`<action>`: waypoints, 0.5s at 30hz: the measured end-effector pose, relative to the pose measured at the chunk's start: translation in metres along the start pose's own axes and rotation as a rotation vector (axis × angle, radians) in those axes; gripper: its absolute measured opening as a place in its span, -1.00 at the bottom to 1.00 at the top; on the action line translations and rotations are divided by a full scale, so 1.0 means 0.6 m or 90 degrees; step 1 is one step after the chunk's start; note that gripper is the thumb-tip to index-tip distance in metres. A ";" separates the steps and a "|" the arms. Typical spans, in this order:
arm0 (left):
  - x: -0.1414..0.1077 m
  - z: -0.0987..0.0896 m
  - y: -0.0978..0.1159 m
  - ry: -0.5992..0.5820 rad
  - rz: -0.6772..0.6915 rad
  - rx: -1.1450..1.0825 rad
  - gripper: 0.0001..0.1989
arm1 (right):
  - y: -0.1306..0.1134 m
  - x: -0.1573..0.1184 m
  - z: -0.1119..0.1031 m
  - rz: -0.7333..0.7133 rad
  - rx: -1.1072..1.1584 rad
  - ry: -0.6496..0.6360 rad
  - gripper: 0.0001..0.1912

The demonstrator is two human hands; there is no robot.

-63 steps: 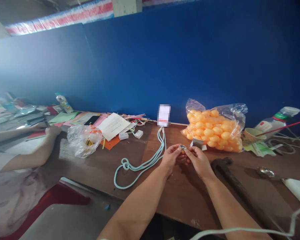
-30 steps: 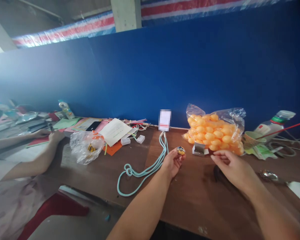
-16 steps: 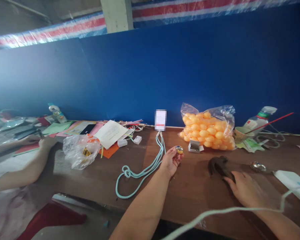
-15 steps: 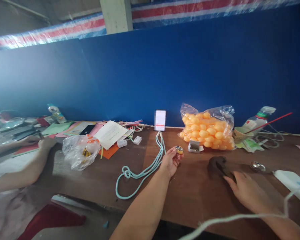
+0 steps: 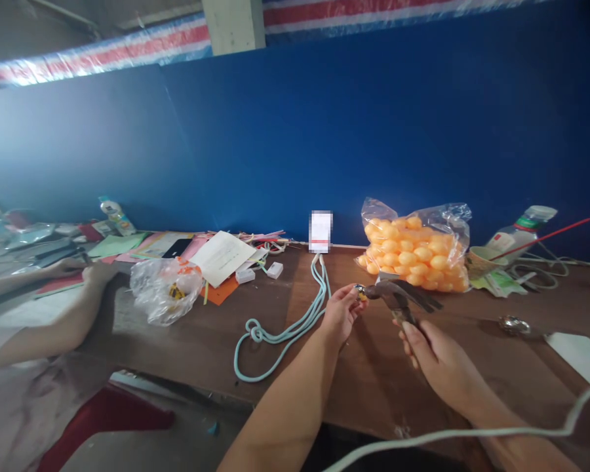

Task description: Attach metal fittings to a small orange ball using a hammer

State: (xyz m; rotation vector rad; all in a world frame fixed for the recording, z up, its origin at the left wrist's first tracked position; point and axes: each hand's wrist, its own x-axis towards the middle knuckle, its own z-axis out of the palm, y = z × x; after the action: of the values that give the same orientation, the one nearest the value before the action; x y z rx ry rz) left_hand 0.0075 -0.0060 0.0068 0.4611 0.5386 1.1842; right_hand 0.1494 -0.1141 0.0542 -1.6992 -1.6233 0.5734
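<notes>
Between its fingertips my left hand (image 5: 341, 314) grips a small shiny metal ball-like piece (image 5: 360, 292), partly hidden now. My right hand (image 5: 435, 351) is wrapped round the handle of a claw hammer (image 5: 398, 295). The hammer's face is right at the shiny piece, and I cannot tell if the two touch. Behind the hammer sits a clear bag of orange balls (image 5: 413, 252); a small white box (image 5: 386, 278) in front of it is mostly covered by the hammer head. Left of my left hand lies a light blue cord (image 5: 275, 337) with a loop.
Another shiny piece (image 5: 514, 324) lies to the right by a white power strip (image 5: 577, 354). A pale cable (image 5: 437, 434) crosses the foreground. A crumpled plastic bag (image 5: 164, 295) and papers (image 5: 223, 257) lie left. A co-worker's arm (image 5: 71, 321) rests at far left. A bottle (image 5: 526, 229) stands back right.
The hammer, low at the right before, has been raised and brought left to the shiny piece in my left hand. The view has shifted slightly.
</notes>
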 end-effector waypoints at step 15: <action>0.001 0.000 -0.007 0.013 0.000 0.011 -0.73 | -0.001 0.002 0.010 -0.040 -0.081 0.027 -0.67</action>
State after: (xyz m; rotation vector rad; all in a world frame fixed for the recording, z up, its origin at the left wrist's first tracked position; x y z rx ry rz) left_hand 0.0107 -0.0066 0.0046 0.4645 0.5672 1.1866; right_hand 0.1445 -0.1119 0.0508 -1.7329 -1.7064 0.4085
